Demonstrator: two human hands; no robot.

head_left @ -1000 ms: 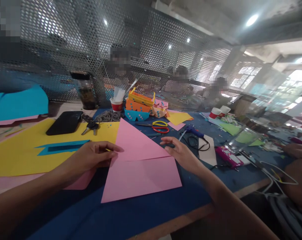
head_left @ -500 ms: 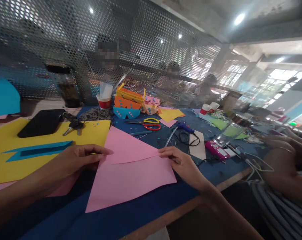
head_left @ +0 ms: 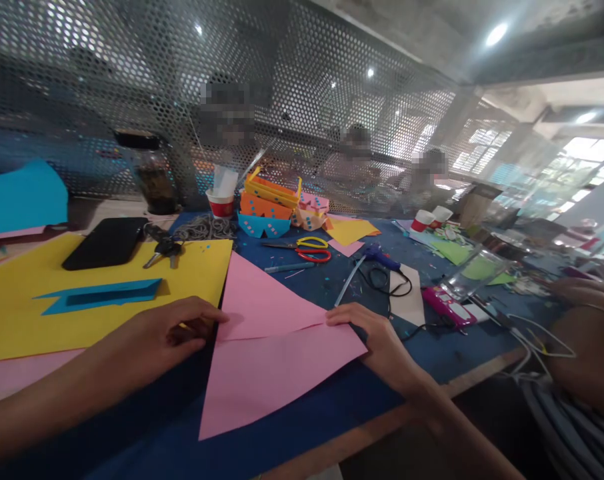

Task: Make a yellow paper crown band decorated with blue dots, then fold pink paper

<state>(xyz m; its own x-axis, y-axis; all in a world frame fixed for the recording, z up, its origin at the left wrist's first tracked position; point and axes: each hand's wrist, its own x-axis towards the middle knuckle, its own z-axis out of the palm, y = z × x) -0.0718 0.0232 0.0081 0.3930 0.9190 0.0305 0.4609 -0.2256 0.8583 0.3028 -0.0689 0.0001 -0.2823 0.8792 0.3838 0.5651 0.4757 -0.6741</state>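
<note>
Pink paper (head_left: 282,373) lies in front of me on the blue table, with a curved edge running across its middle where an upper piece (head_left: 257,300) overlaps a lower one. Whether these are two sheets or one folded sheet, I cannot tell. My left hand (head_left: 182,327) rests its index fingertip on the paper's left edge, the thumb held apart below. At the right end of the overlap, my right hand (head_left: 367,330) pinches the pink paper between thumb and fingers. Left of it, a folded blue paper strip (head_left: 97,297) sits on a yellow sheet (head_left: 12,327).
Behind the paper lie scissors (head_left: 312,249), a blue pen (head_left: 289,268) and a glue gun (head_left: 382,257) with its cord. Paper glasses (head_left: 265,225), a red-white cup (head_left: 221,205), a phone (head_left: 106,243) and keys (head_left: 167,248) stand farther back. Another person's arm (head_left: 592,313) is at right.
My left thumb has moved away from the paper's left edge, leaving the index fingertip there. The lower right of the pink paper has swung up slightly. The view has shifted a little left.
</note>
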